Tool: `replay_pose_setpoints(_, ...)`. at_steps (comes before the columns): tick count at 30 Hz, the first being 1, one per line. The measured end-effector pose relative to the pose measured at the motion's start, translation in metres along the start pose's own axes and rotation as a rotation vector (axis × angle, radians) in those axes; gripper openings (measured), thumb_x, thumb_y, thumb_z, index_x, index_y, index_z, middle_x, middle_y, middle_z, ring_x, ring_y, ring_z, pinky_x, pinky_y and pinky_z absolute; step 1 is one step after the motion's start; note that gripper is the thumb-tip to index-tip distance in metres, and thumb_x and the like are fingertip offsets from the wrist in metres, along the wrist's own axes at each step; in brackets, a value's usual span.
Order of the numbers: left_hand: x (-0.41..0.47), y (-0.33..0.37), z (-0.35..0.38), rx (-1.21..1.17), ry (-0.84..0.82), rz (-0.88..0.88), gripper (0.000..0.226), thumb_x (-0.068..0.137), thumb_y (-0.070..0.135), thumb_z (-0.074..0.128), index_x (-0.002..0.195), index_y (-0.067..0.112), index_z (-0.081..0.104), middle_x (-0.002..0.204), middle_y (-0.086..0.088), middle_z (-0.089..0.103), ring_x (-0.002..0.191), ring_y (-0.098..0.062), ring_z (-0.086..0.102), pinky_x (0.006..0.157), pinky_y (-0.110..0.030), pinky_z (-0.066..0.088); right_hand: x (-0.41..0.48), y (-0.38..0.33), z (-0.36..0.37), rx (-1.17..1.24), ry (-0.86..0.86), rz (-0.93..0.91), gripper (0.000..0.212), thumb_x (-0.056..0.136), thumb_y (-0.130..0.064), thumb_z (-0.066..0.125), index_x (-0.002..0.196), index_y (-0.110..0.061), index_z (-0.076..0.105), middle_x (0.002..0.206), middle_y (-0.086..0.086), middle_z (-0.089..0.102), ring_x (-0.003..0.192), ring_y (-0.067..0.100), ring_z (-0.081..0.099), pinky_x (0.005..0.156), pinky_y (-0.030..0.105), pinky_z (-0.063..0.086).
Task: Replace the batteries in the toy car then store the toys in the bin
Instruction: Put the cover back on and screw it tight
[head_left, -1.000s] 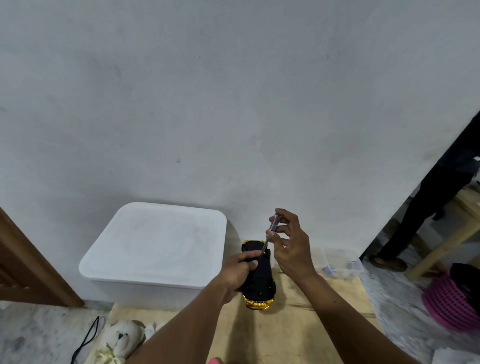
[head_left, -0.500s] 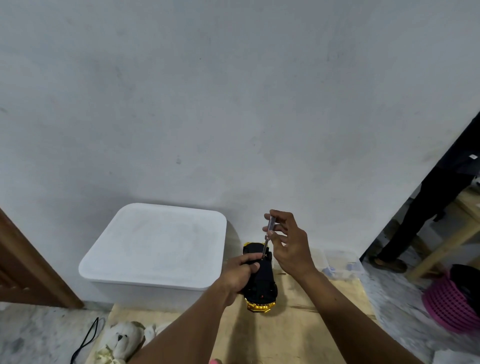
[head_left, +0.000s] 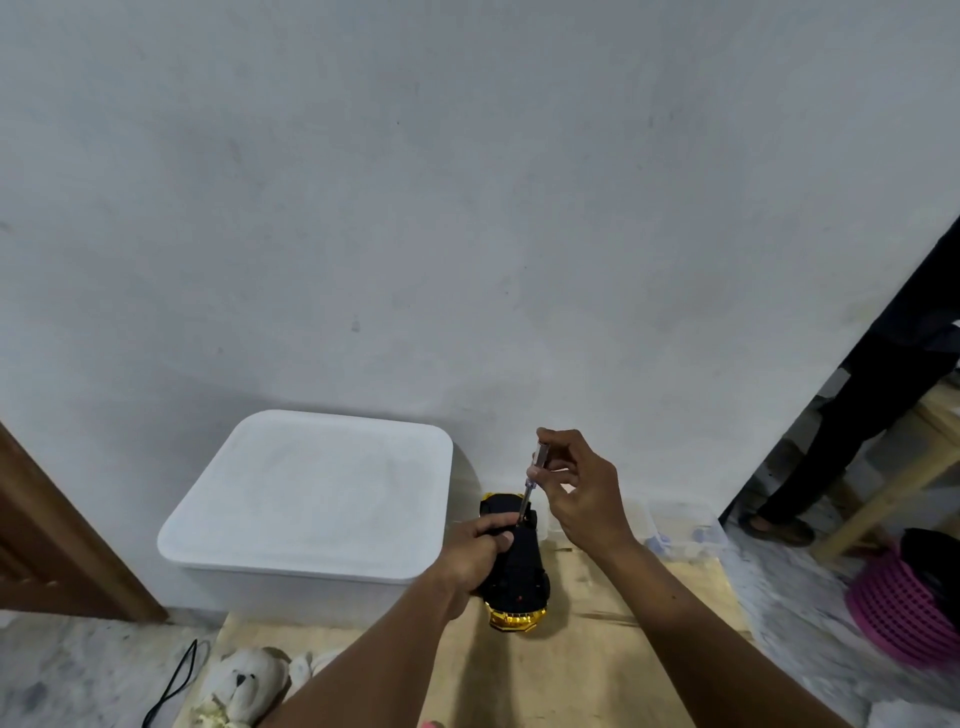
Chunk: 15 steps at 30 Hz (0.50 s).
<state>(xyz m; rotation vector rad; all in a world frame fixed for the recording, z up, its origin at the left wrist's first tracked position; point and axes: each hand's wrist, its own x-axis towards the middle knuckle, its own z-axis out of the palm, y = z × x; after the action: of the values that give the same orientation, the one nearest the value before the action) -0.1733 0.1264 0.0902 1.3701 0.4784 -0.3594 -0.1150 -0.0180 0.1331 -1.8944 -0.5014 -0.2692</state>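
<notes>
Our left hand (head_left: 475, 553) grips an upturned black-and-gold toy car (head_left: 514, 566) on the wooden board (head_left: 597, 670), beside the lidded white bin (head_left: 311, 499). Our right hand (head_left: 582, 493) pinches a screwdriver (head_left: 532, 475), tip on its underside.

**Looks like a spare room in somebody's house, not a workshop**

Pretty sure this is a home. The big landmark is the white lidded bin (head_left: 311, 499) pushed up against a plain, scuffed whitewashed wall (head_left: 467, 208). Left of the bin there's a brown wooden door frame (head_left: 57, 535). In front of the bin sits a raw plywood board (head_left: 597, 665) on a mottled stone floor (head_left: 62, 675), with a white teddy bear (head_left: 241, 686) lying on it. Far right of the bin: a pink plastic basket (head_left: 904, 608) and someone's dark-trousered legs (head_left: 852, 431) beside a rough wooden bench leg (head_left: 883, 499).
</notes>
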Motion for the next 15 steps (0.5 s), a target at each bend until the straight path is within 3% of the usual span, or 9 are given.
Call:
replay_pose_setpoints(4,0.0006,-0.0011,0.0011,0.007,-0.012,0.0,0.03,0.098,0.011,0.056,0.106,0.035,0.072,0.115,-0.007,0.07,0.097,-0.024,0.07,0.054,-0.023,0.055,0.0009,-0.0011,-0.0007,0.05,-0.06,0.039,0.047,0.087,0.007,0.064,0.122,-0.024,0.058,0.109,-0.003,0.07,0.1,0.013,0.069,0.088,0.035,0.059)
replay_pose_setpoints(8,0.0024,-0.002,0.002,-0.014,-0.003,0.007,0.031,0.097,0.009,0.056,0.104,0.034,0.073,0.113,-0.007,0.072,0.095,-0.024,0.071,0.055,-0.025,0.056,0.002,-0.0041,0.0003,0.01,-0.038,0.026,0.046,0.087,0.004,0.066,0.118,-0.029,0.058,0.099,-0.004,0.07,0.088,0.014,0.069,0.079,0.037,0.061)
replay_pose_setpoints(11,0.0025,-0.0023,0.0012,-0.02,0.005,0.015,0.03,0.097,0.009,0.056,0.103,0.034,0.073,0.113,-0.007,0.072,0.096,-0.025,0.071,0.057,-0.025,0.056,0.0001,-0.0037,0.001,-0.016,0.007,-0.011,0.048,0.083,0.002,0.072,0.115,-0.032,0.059,0.094,-0.006,0.068,0.084,0.011,0.066,0.078,0.031,0.061)
replay_pose_setpoints(15,0.002,-0.0027,0.0004,-0.019,0.003,0.009,0.03,0.097,0.011,0.057,0.104,0.035,0.073,0.114,-0.007,0.071,0.098,-0.026,0.071,0.059,-0.027,0.056,-0.002,-0.0021,-0.0007,0.014,-0.032,0.005,0.048,0.087,0.001,0.069,0.123,-0.028,0.055,0.109,-0.005,0.068,0.097,0.01,0.068,0.087,0.025,0.057)
